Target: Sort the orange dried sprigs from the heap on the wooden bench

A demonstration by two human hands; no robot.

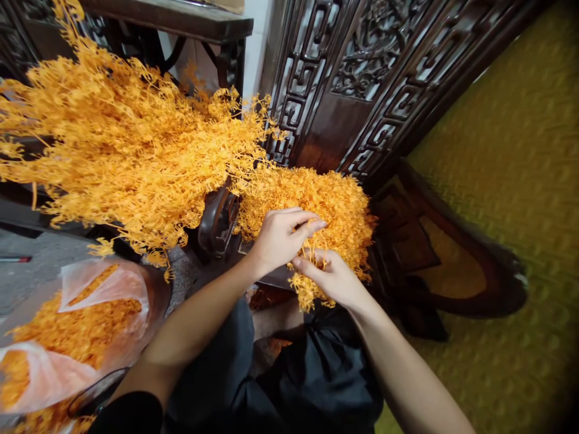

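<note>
Head view: right hand (338, 278) holding frilly yellow-orange sprig (304, 292), thin-stemmed, curly; left hand (281, 238) close by, grip unclear.

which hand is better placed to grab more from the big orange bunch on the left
Probably the left hand: it is nearer the big orange bunch, while the right hand is farther off and appears to hold a small cluster.

A dark carved panel (332, 123) rises behind a wooden chair (283, 278), whose left edge bears a rounded armrest (216, 224). A curved frame (512, 289) shows by the chair's right edge, beside a yellow-green patterned surface (520, 150). A table's (203, 27) corner nears a white wall (257, 54). A thin stick (15, 259) lies on grey floor (27, 280).
</note>
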